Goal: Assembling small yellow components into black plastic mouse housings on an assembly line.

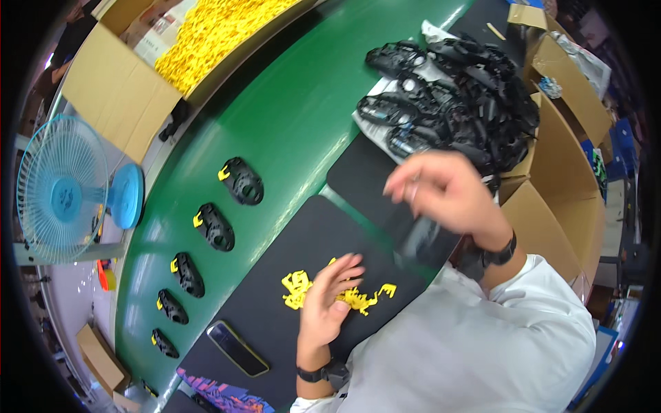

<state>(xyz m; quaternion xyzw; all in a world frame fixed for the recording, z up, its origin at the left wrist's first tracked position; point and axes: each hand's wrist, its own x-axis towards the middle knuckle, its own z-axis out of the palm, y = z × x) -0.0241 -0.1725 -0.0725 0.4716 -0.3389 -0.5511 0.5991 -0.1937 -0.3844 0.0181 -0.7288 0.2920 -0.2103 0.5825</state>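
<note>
My left hand is over a small pile of yellow plastic clips on a black mat. Its fingers are stretched and the thumb stands apart, with nothing visible in its grasp. My right hand is raised near a heap of black plastic shells, its fingers loosely bent and apart. Just below it shows a dark, blurred shell-like piece; I see no finger around it. Several oval black shells, each with a yellow clip at one end, form a row on the green surface.
A carton of yellow clips stands at the far left, near a blue fan. An open carton is at the right beside the heap. A phone lies on the mat, left of my left hand.
</note>
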